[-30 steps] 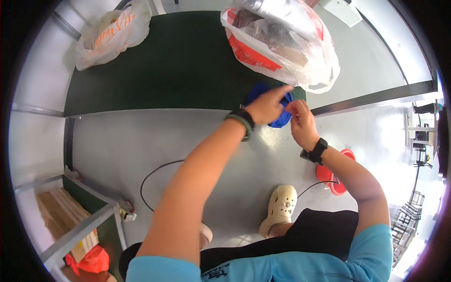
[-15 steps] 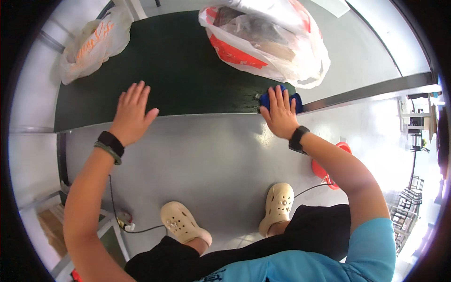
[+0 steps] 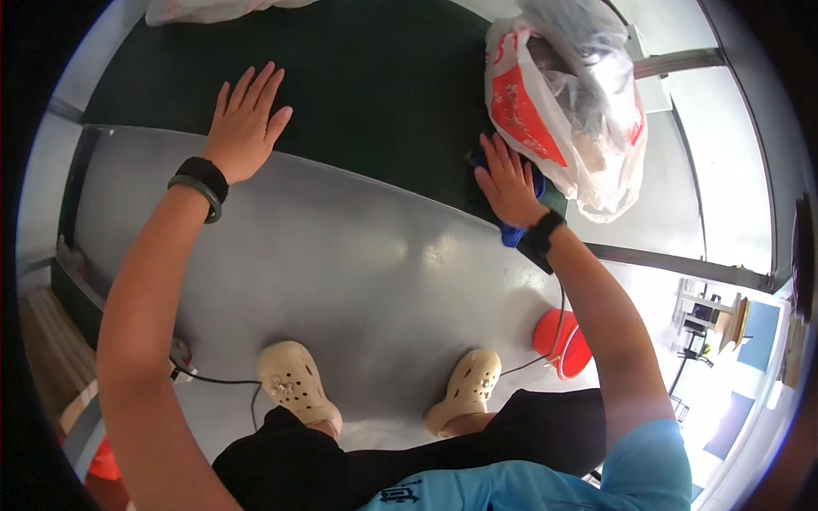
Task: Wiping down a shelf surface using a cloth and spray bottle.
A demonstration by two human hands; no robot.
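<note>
My left hand [image 3: 243,123], fingers spread and palm down, is at the near edge of the dark green tabletop [image 3: 366,94]. There is nothing in it. Over on the right, my right hand [image 3: 511,186] lies with its fingers stretched out on a blue cloth [image 3: 512,235]. The hand covers much of the cloth, and part of it shows past the table's near edge. Just beyond that hand stands a white and red plastic bag [image 3: 530,115] with clear wrapped contents that I cannot make out.
Another pale plastic bag [image 3: 213,10] is cut off at the far left. A red bucket [image 3: 569,345] stands on the grey floor [image 3: 358,247] below my right forearm. A black cable [image 3: 217,380] runs across the floor by my feet. Wooden boards [image 3: 55,362] are at lower left.
The view has turned, so the table now slants down to the right. The plastic bag appears closer to my right hand, which stays on the blue cloth. My left hand remains spread.
</note>
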